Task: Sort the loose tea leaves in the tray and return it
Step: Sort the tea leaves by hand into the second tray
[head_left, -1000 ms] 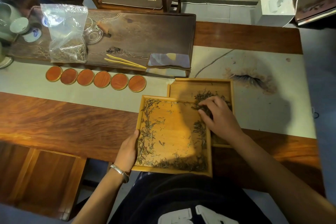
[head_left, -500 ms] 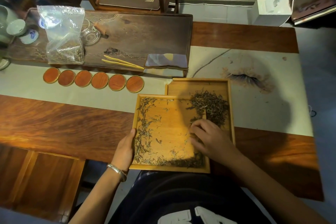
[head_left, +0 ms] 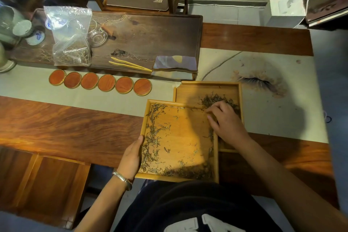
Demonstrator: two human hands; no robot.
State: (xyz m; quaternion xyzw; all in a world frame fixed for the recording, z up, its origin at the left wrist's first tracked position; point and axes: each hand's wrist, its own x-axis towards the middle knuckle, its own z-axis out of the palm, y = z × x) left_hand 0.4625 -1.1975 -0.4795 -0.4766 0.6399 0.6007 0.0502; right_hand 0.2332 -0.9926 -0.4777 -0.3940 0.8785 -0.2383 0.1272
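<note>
My left hand (head_left: 131,158) grips the left edge of the near tray (head_left: 180,178), low in the frame's centre, thumb along the rim. Loose leaves (head_left: 152,137) line its left and bottom sides. My right hand (head_left: 225,120) rests across the tray's upper right corner, fingers curled over the leaf pile (head_left: 216,99) in the second tray (head_left: 207,84) just behind; whether they pinch leaves I cannot tell. Six coasters (head_left: 99,83) sit in a row at left.

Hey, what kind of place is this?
Probably a tea room: a dark wooden tea-serving board, a row of round reddish wooden coasters, and loose tea leaves in a light bamboo tray.
</note>
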